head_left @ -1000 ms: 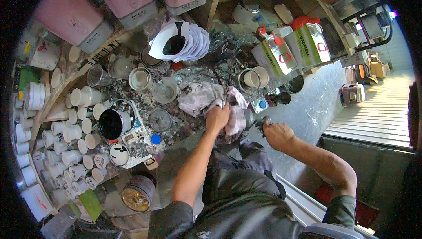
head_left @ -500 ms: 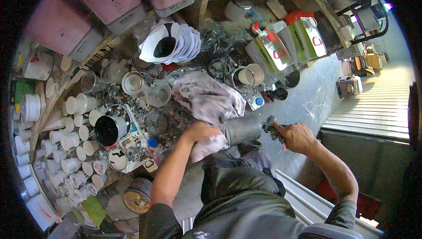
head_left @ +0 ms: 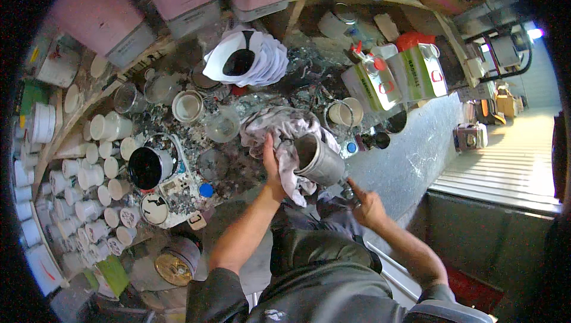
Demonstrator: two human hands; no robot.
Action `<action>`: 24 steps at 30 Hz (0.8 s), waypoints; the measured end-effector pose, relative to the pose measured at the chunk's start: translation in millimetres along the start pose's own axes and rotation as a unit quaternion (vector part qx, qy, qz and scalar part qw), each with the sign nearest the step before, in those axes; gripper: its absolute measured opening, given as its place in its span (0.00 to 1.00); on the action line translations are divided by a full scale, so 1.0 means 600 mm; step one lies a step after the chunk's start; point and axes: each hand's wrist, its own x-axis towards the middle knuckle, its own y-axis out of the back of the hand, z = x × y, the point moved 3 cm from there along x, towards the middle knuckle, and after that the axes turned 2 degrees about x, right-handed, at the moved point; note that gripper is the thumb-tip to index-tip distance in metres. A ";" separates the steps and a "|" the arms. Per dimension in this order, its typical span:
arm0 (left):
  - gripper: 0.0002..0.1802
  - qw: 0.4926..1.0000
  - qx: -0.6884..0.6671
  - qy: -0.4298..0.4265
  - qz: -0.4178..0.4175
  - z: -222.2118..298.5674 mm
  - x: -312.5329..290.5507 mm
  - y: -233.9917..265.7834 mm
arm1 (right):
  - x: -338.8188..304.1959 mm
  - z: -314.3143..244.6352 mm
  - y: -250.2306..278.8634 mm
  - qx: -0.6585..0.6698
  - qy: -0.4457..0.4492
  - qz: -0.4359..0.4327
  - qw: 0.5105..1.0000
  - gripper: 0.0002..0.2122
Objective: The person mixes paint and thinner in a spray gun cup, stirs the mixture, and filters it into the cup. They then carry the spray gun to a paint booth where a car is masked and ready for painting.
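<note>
You have the grey metal cup point(head_left: 324, 164) just below and right of the middle of the frame, beyond the near edge of the stained worktop point(head_left: 241, 165). To its right lies open grey floor point(head_left: 410, 156), giving you room on that side. On the left you are crowded: the black-filled pail point(head_left: 148, 167) and a clear tub point(head_left: 223, 124) stand on the worktop, with rows of pale cups point(head_left: 89, 210) further out. Above, the white paper stack point(head_left: 247, 61) and two green-and-white cans point(head_left: 392, 79) bound the space.

Your left hand point(head_left: 272, 165) is against the crumpled cloth point(head_left: 282, 124), thumb pointing up the frame; its other fingers are hidden under the folds, so I cannot tell whether they grip. Your right hand point(head_left: 369, 207) is closed around a dark metal fitting point(head_left: 350, 193) at the cup's base, index finger reaching toward the cup. The fitting's shape is hard to make out, partly covered by that hand. The cup's far inside is shadowed, and the cloth touches its rim.

The cup lies tilted, its open mouth facing left and slightly up the frame, its long axis slanting down to the right toward the fitting.
</note>
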 end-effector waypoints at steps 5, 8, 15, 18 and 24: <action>0.35 0.955 0.208 -0.025 0.212 -0.043 -0.025 -0.026 | -0.008 0.005 -0.105 0.175 -0.003 0.050 0.983 0.32; 0.28 0.925 0.239 0.015 0.295 -0.039 -0.027 -0.017 | -0.016 0.007 -0.101 0.278 0.202 0.168 0.924 0.34; 0.25 0.932 0.213 0.071 0.284 -0.036 -0.023 -0.001 | 0.041 0.046 -0.088 0.430 0.084 -0.040 0.898 0.40; 0.25 0.924 0.264 0.055 0.272 -0.028 -0.015 -0.007 | 0.081 0.031 -0.104 0.201 0.315 0.088 0.923 0.34; 0.20 0.782 0.572 0.116 0.220 -0.021 -0.031 0.036 | 0.107 0.018 -0.115 0.226 0.317 0.055 0.919 0.34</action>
